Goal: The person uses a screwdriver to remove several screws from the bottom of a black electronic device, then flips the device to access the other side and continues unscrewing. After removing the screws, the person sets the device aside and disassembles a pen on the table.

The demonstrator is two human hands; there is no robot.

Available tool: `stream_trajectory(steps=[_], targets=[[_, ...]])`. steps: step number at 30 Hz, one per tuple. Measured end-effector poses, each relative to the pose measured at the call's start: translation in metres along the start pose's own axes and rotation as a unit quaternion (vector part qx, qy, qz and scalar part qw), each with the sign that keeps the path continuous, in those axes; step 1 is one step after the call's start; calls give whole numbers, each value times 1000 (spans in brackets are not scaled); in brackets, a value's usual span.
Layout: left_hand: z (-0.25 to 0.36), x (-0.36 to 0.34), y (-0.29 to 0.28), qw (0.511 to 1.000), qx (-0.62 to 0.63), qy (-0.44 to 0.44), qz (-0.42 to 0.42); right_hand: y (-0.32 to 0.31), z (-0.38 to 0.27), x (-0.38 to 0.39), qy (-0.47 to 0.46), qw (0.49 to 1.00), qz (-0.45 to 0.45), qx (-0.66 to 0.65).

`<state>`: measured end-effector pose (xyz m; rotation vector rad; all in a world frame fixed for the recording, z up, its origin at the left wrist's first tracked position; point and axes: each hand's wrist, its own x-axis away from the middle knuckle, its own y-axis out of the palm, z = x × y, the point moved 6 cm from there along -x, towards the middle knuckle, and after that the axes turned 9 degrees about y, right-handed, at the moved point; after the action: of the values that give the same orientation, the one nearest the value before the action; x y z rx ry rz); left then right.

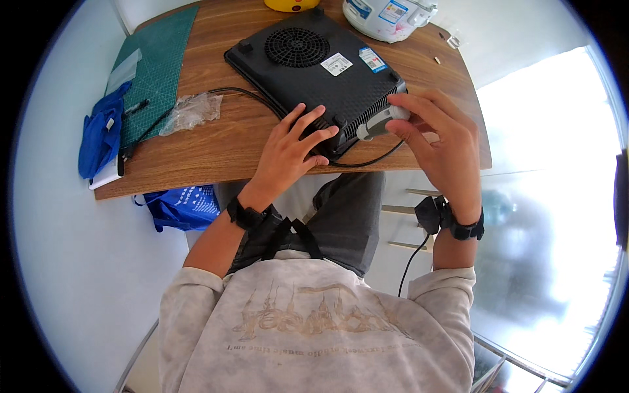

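Observation:
A black induction cooker (pixel 288 78) lies upside down on the wooden table, with its round fan grille, feet and stickers facing up. My left hand (pixel 288 147) rests on its near left edge, fingers spread and nothing gripped. At the near right corner, beside the vent slots, my right hand (pixel 442 134) pinches a small grey-and-white handheld tool (pixel 382 123). The tool's lower end points toward the cooker's side; its exact kind is unclear. A black power cord (pixel 367 162) loops along the table edge below the cooker and passes under my left hand.
On the left lie a green cutting mat (pixel 154 65), a blue cloth bag (pixel 105 128) and a clear plastic bag (pixel 193 112). A white rice cooker (pixel 386 16) and a yellow object (pixel 291 4) stand behind. Another blue bag (pixel 180 208) hangs below the table (pixel 196 167).

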<state>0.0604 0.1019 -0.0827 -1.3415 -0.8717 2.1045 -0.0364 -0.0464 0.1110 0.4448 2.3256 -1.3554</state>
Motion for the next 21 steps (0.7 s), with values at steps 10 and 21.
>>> stream_trajectory(steps=[10, 21], targets=[[3, 0, -2, 1000, 2, 3, 15, 18, -21, -4, -63, 977, 73, 188], [13, -23, -44, 998, 44, 8, -51, 32, -33, -18, -118, 947, 101, 282]])
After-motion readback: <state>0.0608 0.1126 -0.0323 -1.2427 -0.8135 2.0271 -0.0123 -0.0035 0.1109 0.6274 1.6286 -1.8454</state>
